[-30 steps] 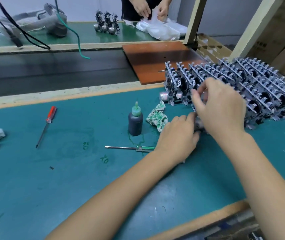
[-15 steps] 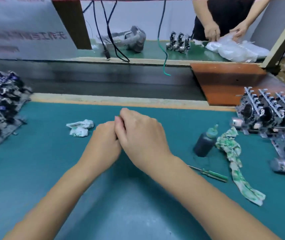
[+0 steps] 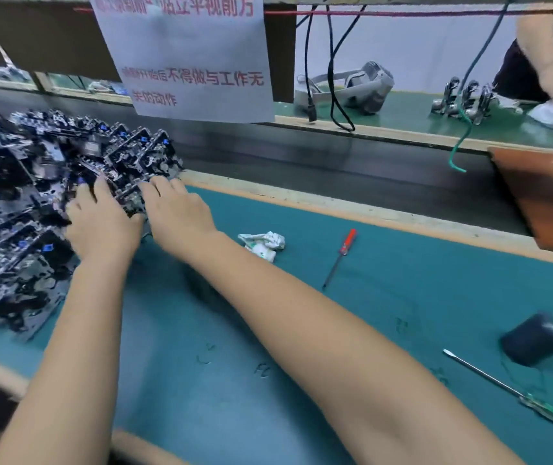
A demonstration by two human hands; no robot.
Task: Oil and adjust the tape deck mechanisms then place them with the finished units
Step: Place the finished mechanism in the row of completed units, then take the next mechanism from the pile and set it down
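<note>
Head view: left hand (image 3: 100, 226) and right hand (image 3: 176, 209) flanking one tape deck mechanism (image 3: 127, 196), fingers curled against its sides, at the near edge of the pile of mechanisms (image 3: 33, 196), far left on the green mat (image 3: 402, 297). Probably a two-handed hold for steady seating among finished units. Frame tilted, long axis seemingly away from viewer; blur prevents certainty.

The surface (image 3: 402, 297) was teal green with a tan edge; the heaped mechanisms (image 3: 33, 203) were black with blue flecks; one screwdriver (image 3: 340, 255) had a red handle; the crumpled rag (image 3: 263, 243) was white with green print.
</note>
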